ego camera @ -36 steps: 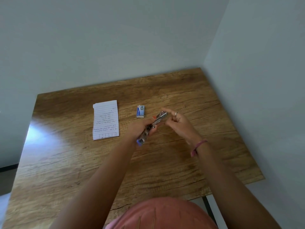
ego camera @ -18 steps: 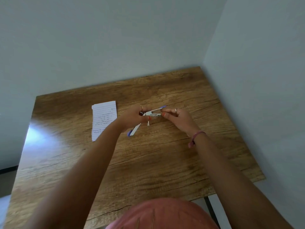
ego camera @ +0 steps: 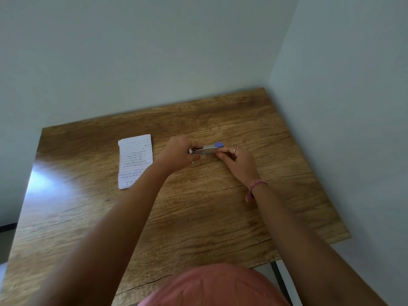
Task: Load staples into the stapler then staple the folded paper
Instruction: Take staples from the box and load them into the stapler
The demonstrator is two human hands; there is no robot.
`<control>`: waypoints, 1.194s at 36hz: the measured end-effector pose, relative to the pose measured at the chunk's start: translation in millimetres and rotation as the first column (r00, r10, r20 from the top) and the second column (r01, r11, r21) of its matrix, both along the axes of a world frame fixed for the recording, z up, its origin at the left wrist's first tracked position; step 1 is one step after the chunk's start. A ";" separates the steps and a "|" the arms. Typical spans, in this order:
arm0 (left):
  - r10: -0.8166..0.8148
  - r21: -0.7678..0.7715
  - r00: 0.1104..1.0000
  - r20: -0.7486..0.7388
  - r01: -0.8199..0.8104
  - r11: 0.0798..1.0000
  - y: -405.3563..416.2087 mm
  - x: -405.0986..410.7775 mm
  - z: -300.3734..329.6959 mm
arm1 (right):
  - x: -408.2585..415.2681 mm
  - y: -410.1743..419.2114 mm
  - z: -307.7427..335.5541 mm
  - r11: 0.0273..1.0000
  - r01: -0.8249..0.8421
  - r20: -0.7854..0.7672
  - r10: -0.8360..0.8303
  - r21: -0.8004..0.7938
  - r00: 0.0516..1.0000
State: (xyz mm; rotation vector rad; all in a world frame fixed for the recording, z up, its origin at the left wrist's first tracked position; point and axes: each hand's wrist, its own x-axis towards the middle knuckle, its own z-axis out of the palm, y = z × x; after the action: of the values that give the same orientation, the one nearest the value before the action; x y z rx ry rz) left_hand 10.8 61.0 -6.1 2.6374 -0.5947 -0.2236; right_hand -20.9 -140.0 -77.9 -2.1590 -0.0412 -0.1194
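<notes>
Nearest the camera, a pink garment (ego camera: 212, 286) fills the bottom edge, and both forearms reach forward over the wooden table (ego camera: 198, 217). The right wrist carries a pink band (ego camera: 254, 189). Further out, the right hand (ego camera: 237, 161) pinches one end of the stapler (ego camera: 206, 149) between thumb and fingertips; the left hand (ego camera: 180, 154) is curled closed around the other end. The stapler is held between the two hands just above the table surface, its blue cap (ego camera: 219, 144) pointing toward the right hand. Its metal arms appear slightly parted, though whether the staple channel is open, filled or empty cannot be told at this size. A thin glint lies on the wood below the hands; it is too small to identify. The folded paper (ego camera: 135, 160), lined and handwritten, lies flat to the left of the left hand, apart from the stapler and untouched. Judgement: loading appears to be in hand or just finishing; stapling the paper is not yet done.
</notes>
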 end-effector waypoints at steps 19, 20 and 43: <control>-0.144 -0.485 0.466 -0.873 -0.859 0.162 -3.5 2.7 1.6 | 2.9 -1.4 8.5 0.925 0.139 -0.111 -0.107 0.353 0.988; -0.170 -0.460 0.437 -0.883 -0.878 0.134 -5.0 2.5 1.1 | 3.8 -1.5 11.0 0.915 0.112 -0.129 -0.066 0.389 0.989; -0.403 -0.369 0.273 -0.874 -0.912 0.182 -15.7 14.7 -7.1 | 37.3 11.3 43.4 0.477 0.112 -0.310 0.360 0.872 0.880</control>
State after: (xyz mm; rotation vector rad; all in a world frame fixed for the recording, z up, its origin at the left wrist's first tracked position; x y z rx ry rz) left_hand 25.5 45.3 -13.2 0.8252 0.3890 -0.8350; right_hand 16.4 -128.7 -34.5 -1.0584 0.1149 0.4063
